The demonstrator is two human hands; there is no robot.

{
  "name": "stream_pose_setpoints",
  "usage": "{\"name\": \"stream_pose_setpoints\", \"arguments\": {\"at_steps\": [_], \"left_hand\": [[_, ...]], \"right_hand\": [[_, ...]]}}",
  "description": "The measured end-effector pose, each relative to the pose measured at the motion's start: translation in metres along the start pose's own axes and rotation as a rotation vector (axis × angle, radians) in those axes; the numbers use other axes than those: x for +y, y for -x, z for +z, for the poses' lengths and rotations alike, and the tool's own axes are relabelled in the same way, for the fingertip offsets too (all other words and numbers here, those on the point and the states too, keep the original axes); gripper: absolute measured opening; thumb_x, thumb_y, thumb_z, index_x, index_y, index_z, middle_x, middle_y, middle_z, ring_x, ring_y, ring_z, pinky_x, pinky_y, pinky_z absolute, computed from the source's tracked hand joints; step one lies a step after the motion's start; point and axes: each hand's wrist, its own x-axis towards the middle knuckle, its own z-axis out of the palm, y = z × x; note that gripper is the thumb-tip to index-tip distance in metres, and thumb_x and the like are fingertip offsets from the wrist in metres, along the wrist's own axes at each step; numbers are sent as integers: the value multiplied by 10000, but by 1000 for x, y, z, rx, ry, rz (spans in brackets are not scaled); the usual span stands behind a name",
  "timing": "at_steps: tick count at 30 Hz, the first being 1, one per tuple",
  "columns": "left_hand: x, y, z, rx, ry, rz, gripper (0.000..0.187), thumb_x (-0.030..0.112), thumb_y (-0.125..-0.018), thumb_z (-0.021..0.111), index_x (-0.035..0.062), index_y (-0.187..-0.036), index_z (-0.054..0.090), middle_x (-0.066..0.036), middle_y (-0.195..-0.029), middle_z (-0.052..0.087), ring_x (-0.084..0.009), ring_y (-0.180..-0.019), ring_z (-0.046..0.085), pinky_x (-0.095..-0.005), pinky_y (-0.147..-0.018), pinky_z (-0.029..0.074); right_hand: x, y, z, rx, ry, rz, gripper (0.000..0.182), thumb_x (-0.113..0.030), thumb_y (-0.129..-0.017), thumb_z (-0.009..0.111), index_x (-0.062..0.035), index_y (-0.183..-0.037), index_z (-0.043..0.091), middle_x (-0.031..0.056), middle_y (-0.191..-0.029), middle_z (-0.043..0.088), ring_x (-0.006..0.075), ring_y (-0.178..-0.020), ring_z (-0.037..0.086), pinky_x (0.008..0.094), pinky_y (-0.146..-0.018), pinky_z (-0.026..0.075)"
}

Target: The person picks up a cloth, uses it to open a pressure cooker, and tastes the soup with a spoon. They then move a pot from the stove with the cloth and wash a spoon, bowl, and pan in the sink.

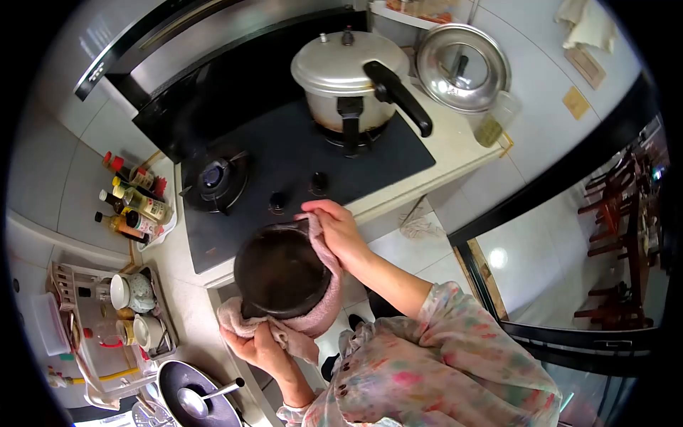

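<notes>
A dark, round pot is held out in front of the stove edge, its open top facing up and its inside dark. A pink cloth wraps around its near side and reaches both ends of it. My left hand is closed on the bunched cloth at the pot's lower left. At the upper right, my right hand grips the pot's rim area through the other end of the cloth, fingers wrapped over it.
A pressure cooker sits on the right burner of the black stove; the left burner holds no pan. A steel lid leans on the wall. Sauce bottles, a dish rack and a pan with a ladle line the left counter.
</notes>
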Motion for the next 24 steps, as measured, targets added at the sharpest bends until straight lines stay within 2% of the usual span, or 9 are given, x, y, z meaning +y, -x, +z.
{"name": "stream_pose_setpoints", "arguments": {"at_steps": [5,7,9,12,13,15,18,21,24], "left_hand": [[2,44,34,-224,-89,-38,414,-86,-687,462,-15,-1095,473,-57,-986,531,-119,-855,520,-213,-757,424],[7,60,58,-317,2,-126,382,-93,-681,516,2,-1049,484,-37,-959,540,-107,-836,517,-216,-754,421],[1,77,88,-350,-42,-159,394,-92,-678,519,9,-1055,467,-32,-922,531,-94,-788,506,-203,-704,422],[0,104,145,-437,-74,-188,382,-94,-693,520,18,-1055,467,-24,-920,524,-105,-810,507,-217,-736,422],[-3,112,166,-444,-43,-204,378,-95,-697,521,19,-1054,467,-23,-926,523,-104,-819,504,-220,-743,420],[-9,130,211,-457,17,-235,371,-95,-704,523,21,-1052,468,-22,-937,520,-102,-836,497,-225,-756,417],[-25,151,274,-495,95,-285,376,-104,-714,529,27,-1061,464,-24,-948,519,-99,-856,493,-227,-766,415],[-47,163,327,-512,96,-313,383,-99,-722,534,35,-1072,455,-25,-943,519,-91,-836,492,-215,-733,415],[-61,171,376,-503,73,-364,376,-87,-735,549,43,-1071,440,-19,-922,494,-86,-813,477,-206,-700,407]], "right_hand": [[-20,30,-77,169,-115,-16,240,-66,-949,348,9,-1027,563,115,-944,628,137,-860,573,231,-795,450],[-42,34,-107,224,-132,-28,249,-70,-954,339,4,-1026,565,111,-938,631,141,-853,577,231,-794,450],[-60,33,-144,279,-86,-41,251,-75,-956,336,2,-1024,565,112,-933,633,146,-846,585,233,-785,458],[-84,20,-204,336,-117,-79,242,-87,-958,341,11,-1022,553,127,-932,635,165,-828,610,257,-769,489],[-94,13,-224,331,-144,-88,241,-84,-957,343,15,-1026,551,130,-926,636,166,-828,610,261,-765,492],[-109,-5,-266,352,-175,-105,228,-75,-948,371,-1,-1002,579,91,-908,644,107,-769,566,207,-696,451],[-143,-35,-320,369,-119,-84,227,-67,-942,370,-1,-1003,578,83,-905,645,91,-737,549,202,-671,444],[-162,-76,-372,303,-41,-129,227,-76,-947,365,12,-1034,556,119,-935,639,158,-830,604,254,-762,486],[-177,-117,-406,291,119,-200,226,-61,-929,379,12,-1022,572,104,-926,641,133,-837,583,235,-782,446]]}}
